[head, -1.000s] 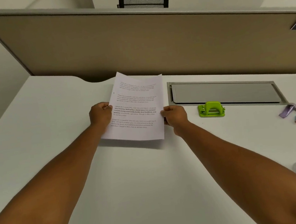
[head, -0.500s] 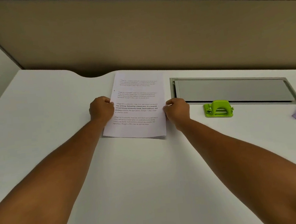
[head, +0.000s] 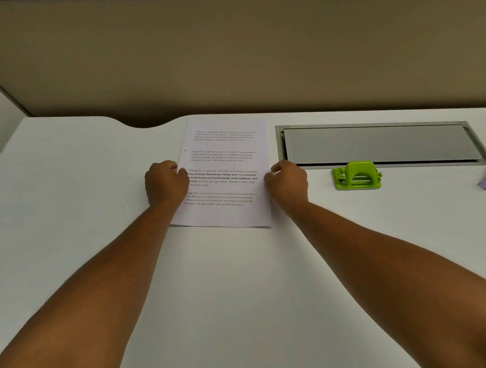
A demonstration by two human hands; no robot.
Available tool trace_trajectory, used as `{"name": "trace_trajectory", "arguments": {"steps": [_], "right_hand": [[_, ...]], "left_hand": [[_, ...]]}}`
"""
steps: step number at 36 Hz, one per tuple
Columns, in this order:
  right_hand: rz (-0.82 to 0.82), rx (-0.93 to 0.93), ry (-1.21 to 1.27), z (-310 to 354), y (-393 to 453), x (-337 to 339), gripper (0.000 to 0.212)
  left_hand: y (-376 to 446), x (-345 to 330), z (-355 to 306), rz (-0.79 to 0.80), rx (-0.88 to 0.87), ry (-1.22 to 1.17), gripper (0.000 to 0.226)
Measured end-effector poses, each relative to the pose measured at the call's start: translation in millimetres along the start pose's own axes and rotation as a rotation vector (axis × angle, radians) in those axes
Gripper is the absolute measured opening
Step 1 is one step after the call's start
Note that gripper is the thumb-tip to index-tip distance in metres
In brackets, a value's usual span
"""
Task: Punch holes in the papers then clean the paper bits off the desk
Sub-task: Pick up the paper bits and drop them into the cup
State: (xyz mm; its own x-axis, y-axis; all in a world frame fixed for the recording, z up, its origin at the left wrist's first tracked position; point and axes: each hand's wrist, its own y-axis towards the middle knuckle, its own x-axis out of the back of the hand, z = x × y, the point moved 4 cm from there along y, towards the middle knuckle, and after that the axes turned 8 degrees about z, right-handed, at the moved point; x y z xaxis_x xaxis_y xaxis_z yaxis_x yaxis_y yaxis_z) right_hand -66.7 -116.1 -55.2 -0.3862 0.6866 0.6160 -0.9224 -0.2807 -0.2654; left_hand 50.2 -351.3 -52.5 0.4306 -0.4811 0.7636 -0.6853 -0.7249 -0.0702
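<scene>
Because you want the sheets to line up before you make holes, your two hands sit on both sides of the thin stack of white printed papers (head: 226,173). It lies flat on the white desk (head: 89,198), close to the tan divider wall (head: 223,52).

Your left hand (head: 166,185) has its fingers curled in, and it pinches the left edge of the stack, with the thumb on top of the page. Your right hand (head: 287,181) is curled too and sits right against the right edge. It looks like it pinches that edge, but how the fingertips lie cannot be told from here.

Holding both long sides like this keeps the pages from sliding apart, so the holes should land in the same spot on each sheet.

Your small bright green plastic hole punch (head: 356,175) waits just to the right, near your right hand, in front of the grey metal cable flap (head: 380,144). That is an easy reach. No holes look made yet, and no paper bits show on the desk.
</scene>
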Motion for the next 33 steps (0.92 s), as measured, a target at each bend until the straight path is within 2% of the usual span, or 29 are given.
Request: {"name": "trace_trajectory", "arguments": {"steps": [7,15,27,33], "right_hand": [[-0.01,0.072,-0.007,-4,-16,10,0.025],[-0.007,0.167,-0.097,-14,-56,41,0.024],[-0.069,0.301,-0.308,-52,-139,111,0.024],[-0.185,0.256,-0.272,-97,-174,151,0.024]], "left_hand": [[-11,-1,0,-0.064,0.044,0.048,0.039],[-53,-6,-12,-0.125,-0.103,0.044,0.033],[-175,-49,-79,0.099,-0.46,-0.043,0.024],[-225,-83,-105,0.293,-0.619,0.046,0.031]]}}
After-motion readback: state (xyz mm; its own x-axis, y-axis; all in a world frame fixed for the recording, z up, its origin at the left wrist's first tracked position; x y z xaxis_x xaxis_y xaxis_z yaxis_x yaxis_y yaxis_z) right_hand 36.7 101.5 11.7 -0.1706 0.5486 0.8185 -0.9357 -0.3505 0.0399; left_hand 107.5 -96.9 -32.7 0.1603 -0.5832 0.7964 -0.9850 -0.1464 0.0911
